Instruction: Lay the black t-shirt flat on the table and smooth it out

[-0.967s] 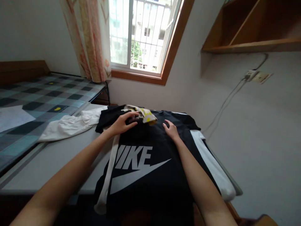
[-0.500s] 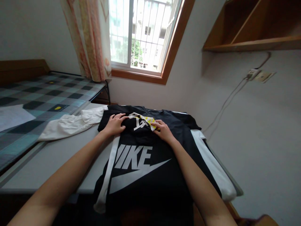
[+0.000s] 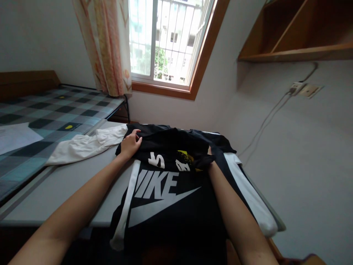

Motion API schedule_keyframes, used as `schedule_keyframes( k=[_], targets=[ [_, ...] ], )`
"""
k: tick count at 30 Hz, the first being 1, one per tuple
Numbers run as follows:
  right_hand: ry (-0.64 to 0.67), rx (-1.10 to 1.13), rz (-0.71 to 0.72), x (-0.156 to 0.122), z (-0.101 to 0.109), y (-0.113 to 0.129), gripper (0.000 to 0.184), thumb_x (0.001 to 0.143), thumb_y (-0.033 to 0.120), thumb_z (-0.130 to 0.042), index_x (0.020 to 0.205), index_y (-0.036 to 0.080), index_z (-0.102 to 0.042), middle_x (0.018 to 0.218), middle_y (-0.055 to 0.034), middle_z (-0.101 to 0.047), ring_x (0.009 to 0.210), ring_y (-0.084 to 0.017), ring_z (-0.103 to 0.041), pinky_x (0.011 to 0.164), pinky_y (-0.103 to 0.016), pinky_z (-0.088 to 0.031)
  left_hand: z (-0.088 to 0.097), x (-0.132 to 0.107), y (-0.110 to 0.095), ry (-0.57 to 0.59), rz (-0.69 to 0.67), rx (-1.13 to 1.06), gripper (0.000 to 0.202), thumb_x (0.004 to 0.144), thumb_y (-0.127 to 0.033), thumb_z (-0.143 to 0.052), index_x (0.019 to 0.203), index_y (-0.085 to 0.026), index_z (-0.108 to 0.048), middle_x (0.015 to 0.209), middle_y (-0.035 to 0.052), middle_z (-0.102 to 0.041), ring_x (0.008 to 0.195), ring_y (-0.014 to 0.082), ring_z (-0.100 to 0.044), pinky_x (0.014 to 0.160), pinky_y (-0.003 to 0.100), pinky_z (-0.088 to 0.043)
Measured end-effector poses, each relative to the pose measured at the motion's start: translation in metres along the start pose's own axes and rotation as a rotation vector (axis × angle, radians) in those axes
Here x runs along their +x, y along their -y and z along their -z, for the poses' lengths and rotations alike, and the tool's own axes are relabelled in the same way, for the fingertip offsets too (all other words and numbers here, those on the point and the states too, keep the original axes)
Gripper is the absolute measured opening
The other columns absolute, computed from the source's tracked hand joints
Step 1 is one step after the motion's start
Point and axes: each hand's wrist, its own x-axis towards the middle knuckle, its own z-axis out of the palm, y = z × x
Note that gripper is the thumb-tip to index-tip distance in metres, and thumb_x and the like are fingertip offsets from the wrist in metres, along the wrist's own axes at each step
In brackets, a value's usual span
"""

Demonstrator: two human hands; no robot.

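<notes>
A black T-shirt (image 3: 165, 141) with white and yellow print lies bunched and partly folded at the far part of the table. At its left end is my left hand (image 3: 131, 145), fingers curled on the cloth. My right hand (image 3: 211, 160) grips its right end; most of those fingers are hidden by the fabric. Beneath it and toward me spreads a black Nike shirt (image 3: 176, 217) with grey lettering and white side panels. Its near edge hangs over the table front.
A white garment sleeve (image 3: 85, 145) stretches left across the white table (image 3: 66, 195). Beside the table is a bed with a checked mattress (image 3: 82, 110), with a paper sheet (image 3: 19, 137) on it. Cables (image 3: 264, 123) run down the right wall below a wooden shelf (image 3: 298, 51).
My right hand has moved right, drawing the printed part of the black T-shirt wider and toward me. My left hand has shifted slightly left, its fingers now curled.
</notes>
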Motion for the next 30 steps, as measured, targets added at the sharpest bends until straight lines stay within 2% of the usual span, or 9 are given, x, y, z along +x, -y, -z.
schedule_keyframes(
  k=[4,6,9,13,18,21,23,25,30],
  targets=[
    [-0.121,0.199,-0.101,-0.001,-0.001,0.005,0.068,0.092,0.065,-0.025,0.102,0.011,-0.066,0.085,-0.0106,-0.069,0.082,-0.023,-0.063,0.076,-0.035,-0.052,-0.004,-0.01,-0.007,-0.074,-0.306,0.135,0.035,0.09,-0.021,-0.049,0.124,-0.023,-0.06,0.12,0.0118,-0.06,0.113,0.0276,-0.057,0.096,0.041,-0.042],
    [-0.129,0.362,-0.093,-0.002,-0.001,0.01,0.069,0.086,0.074,-0.029,0.089,0.015,-0.065,0.08,-0.0072,-0.066,0.079,-0.022,-0.062,0.075,-0.033,-0.051,-0.008,-0.016,-0.014,-0.041,-0.47,0.108,0.03,0.092,-0.023,-0.049,0.119,-0.024,-0.064,0.124,0.0112,-0.058,0.118,0.0277,-0.054,0.099,0.043,-0.04],
    [0.023,0.421,-0.035,-0.008,-0.001,0.018,0.062,0.075,0.077,-0.05,0.078,0.018,-0.065,0.076,-0.0049,-0.065,0.075,-0.021,-0.06,0.072,-0.033,-0.049,-0.017,-0.022,-0.021,0.044,-0.645,0.045,0.024,0.092,-0.029,-0.053,0.111,-0.023,-0.067,0.129,0.0119,-0.058,0.123,0.0285,-0.051,0.101,0.046,-0.038],
    [0.126,0.398,0.001,-0.015,0.001,0.031,0.05,0.061,0.068,-0.072,0.07,0.019,-0.066,0.067,-0.0024,-0.064,0.068,-0.02,-0.057,0.067,-0.032,-0.047,-0.024,-0.027,-0.023,0.135,-0.713,-0.039,0.028,0.093,-0.032,-0.054,0.116,-0.022,-0.065,0.128,0.0118,-0.06,0.12,0.028,-0.055,0.102,0.048,-0.039],
    [0.405,0.846,-0.016,-0.028,0.005,0.056,0.044,0.076,0.06,-0.067,0.097,0.021,-0.072,0.083,-0.002,-0.07,0.078,-0.019,-0.063,0.072,-0.03,-0.051,-0.015,-0.033,-0.039,0.136,-0.761,-0.262,0.062,0.091,-0.033,-0.058,0.148,-0.021,-0.035,0.145,0.0145,-0.047,0.131,0.0275,-0.047,0.107,0.045,-0.038],
    [0.667,0.91,0.025,-0.039,-0.003,0.068,0.048,0.078,0.057,-0.069,0.113,0.023,-0.07,0.096,-0.0025,-0.072,0.088,-0.019,-0.065,0.079,-0.03,-0.053,-0.015,-0.039,-0.048,0.173,-0.797,-0.337,0.069,0.084,-0.029,-0.066,0.145,-0.02,-0.037,0.15,0.0153,-0.041,0.138,0.0301,-0.039,0.111,0.047,-0.033],
    [0.782,0.864,0.081,-0.042,-0.01,0.071,0.052,0.078,0.057,-0.07,0.118,0.023,-0.069,0.1,-0.0036,-0.072,0.093,-0.021,-0.065,0.082,-0.032,-0.053,-0.018,-0.041,-0.05,0.225,-0.771,-0.381,0.05,0.081,-0.019,-0.063,0.13,-0.02,-0.053,0.138,0.012,-0.055,0.133,0.0293,-0.046,0.11,0.048,-0.034],
    [0.786,0.816,0.136,-0.042,-0.013,0.071,0.054,0.079,0.057,-0.069,0.121,0.022,-0.068,0.106,-0.0056,-0.071,0.099,-0.023,-0.065,0.089,-0.037,-0.052,-0.023,-0.04,-0.049,0.264,-0.655,-0.451,0.031,0.08,-0.014,-0.059,0.11,-0.021,-0.062,0.116,0.0072,-0.068,0.117,0.0264,-0.058,0.104,0.044,-0.04],
    [0.693,0.677,0.363,-0.038,-0.002,0.068,0.071,0.071,0.054,-0.078,0.134,0.028,-0.059,0.135,-0.0089,-0.057,0.126,-0.028,-0.052,0.108,-0.046,-0.04,-0.025,-0.025,-0.044,0.16,-0.279,-0.789,0.012,0.081,-0.025,-0.059,0.092,-0.019,-0.06,0.086,0.0014,-0.067,0.081,0.0173,-0.063,0.076,0.028,-0.048]
  ],
)
